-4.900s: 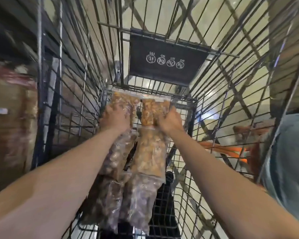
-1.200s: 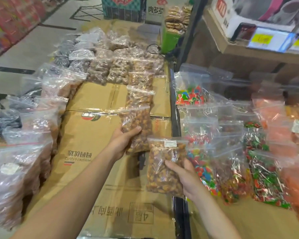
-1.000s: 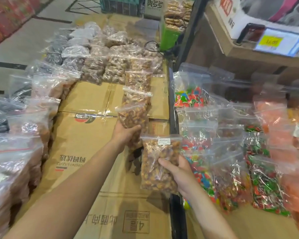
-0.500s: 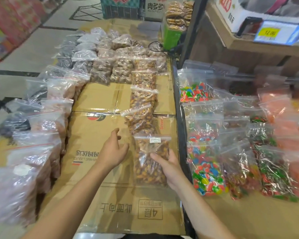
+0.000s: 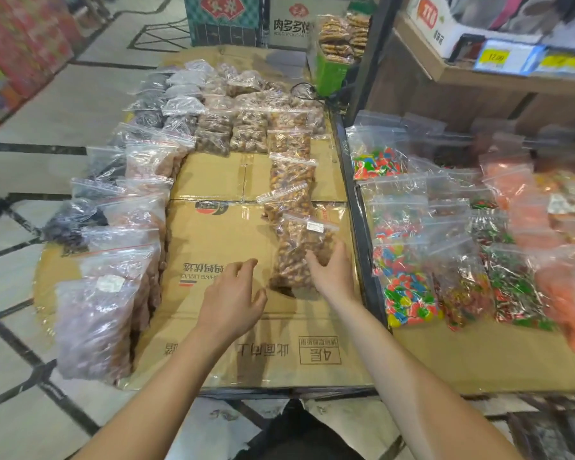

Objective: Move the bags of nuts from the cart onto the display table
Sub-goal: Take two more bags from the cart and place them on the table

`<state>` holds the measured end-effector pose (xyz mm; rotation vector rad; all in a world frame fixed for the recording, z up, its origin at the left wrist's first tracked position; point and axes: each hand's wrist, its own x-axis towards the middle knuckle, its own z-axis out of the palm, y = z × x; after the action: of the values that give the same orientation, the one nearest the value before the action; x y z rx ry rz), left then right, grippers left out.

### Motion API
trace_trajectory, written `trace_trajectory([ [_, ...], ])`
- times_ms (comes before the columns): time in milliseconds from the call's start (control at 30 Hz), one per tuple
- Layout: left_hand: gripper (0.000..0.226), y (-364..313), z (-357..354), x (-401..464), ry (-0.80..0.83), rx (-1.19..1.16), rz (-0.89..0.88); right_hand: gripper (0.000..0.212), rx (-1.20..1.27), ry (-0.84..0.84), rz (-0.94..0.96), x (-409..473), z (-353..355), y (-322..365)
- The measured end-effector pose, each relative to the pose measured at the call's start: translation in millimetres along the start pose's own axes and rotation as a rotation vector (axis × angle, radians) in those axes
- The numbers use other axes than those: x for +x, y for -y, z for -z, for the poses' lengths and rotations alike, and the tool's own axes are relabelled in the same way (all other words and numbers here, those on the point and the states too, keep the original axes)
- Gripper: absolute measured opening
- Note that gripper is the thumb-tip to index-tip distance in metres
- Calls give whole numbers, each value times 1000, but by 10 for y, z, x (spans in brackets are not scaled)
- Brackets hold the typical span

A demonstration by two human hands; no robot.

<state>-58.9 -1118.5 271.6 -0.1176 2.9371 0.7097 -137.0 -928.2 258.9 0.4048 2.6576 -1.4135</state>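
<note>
You are standing in a shop. In front of you a tabletop (image 5: 213, 234) covered in flattened cardboard carries rows of clear zip bags of nuts (image 5: 289, 180), laid out for sale. To your right, bags of bright wrapped sweets (image 5: 402, 287) lie on a neighbouring display. Above them a wooden shelf (image 5: 478, 74) bears yellow price tags (image 5: 493, 57). Printed goods cartons (image 5: 226, 18) stand at the far end, on a tiled floor (image 5: 47, 104).

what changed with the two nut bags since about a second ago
Both bags went down onto the cardboard, extending the column. The left hand has let go and is empty; the right hand still rests on the nearest bag. The candy bags stayed put.
</note>
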Motion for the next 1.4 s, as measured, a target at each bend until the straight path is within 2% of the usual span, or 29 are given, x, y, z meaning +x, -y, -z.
trace_trajectory([
  [100, 58, -70, 30, -110, -29, 106, -66, 59, -218, 14, 154, -442, 100, -85],
  [267, 51, -259, -27, -313, -77, 203, -203, 55, -505, -68, 311, -1132, 384, -245],
  [467, 56, -713, -236, -624, -97, 222, -362, 61, -672, -150, 188, -1715, 789, -492],
  [567, 57, -1021, -383, -738, -104, 233, -444, 70, -682, -193, 97, -1872, 1035, -717],
  [667, 57, -1382, -583, -845, -84, 243, -523, 70, -672, -241, 14, -1989, 1309, -1008],
  [867, 67, -2327, -1114, -1134, 6, 275, -647, 68, -640, -308, -140, -2326, 2069, -1674],
  [1133, 62, -3718, -2021, -1716, 93, 331, -851, 71, -589, -430, -323, -2881, 3144, -2777],
  [1400, 55, -4652, -2833, -2130, 229, 381, -976, 70, -593, -487, -542, -3247, 3843, -3655],
])
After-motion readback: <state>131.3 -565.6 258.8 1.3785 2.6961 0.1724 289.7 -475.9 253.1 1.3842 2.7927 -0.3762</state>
